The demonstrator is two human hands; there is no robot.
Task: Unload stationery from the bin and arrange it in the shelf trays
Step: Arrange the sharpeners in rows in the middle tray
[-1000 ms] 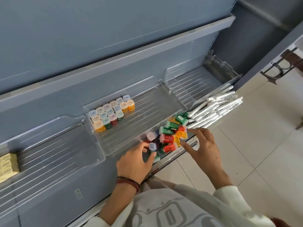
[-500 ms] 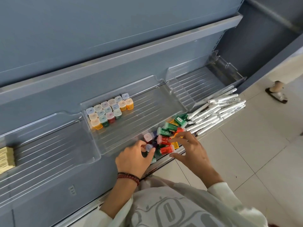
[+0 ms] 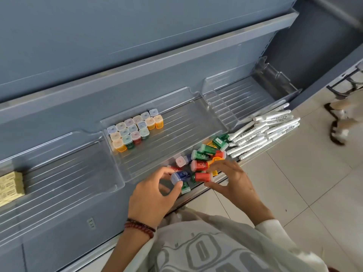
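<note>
Head view, looking down at a blue-grey shelf (image 3: 137, 55) that carries three clear ribbed trays side by side. In the middle tray (image 3: 206, 122) we see small capped cases standing upright in neat rows (image 3: 135, 128) at its back left corner, with orange, green and red bodies under pale lids. The left tray (image 3: 59, 163) holds a yellowish stack of packs (image 3: 10, 185) at its far left. The right tray (image 3: 245, 95) sits against the shelf's end wall.

On the shelf's front ledge, just in front of the middle tray, lies a loose pile of coloured cases (image 3: 204, 154), tumbled on their sides. Beside it, in front of the right tray, white pens (image 3: 263, 132) lie slantwise in a heap.

Our left hand (image 3: 151, 195), with a beaded bracelet (image 3: 139, 226) at the wrist, pinches a blue case (image 3: 180, 176) between thumb and fingertips at the near end of the pile. Our right hand (image 3: 229, 181) curls its fingers and thumb round a red case (image 3: 203, 176) just beside it.

Below are a pale printed shirt (image 3: 206, 248) and pale floor tiles (image 3: 294, 193). At the far right, another person's sandalled feet (image 3: 337, 124) stand on the tiles.

The middle tray's ribbed floor lies bare between the upright rows and its front wall. The pile sits right at the ledge's outer edge.
</note>
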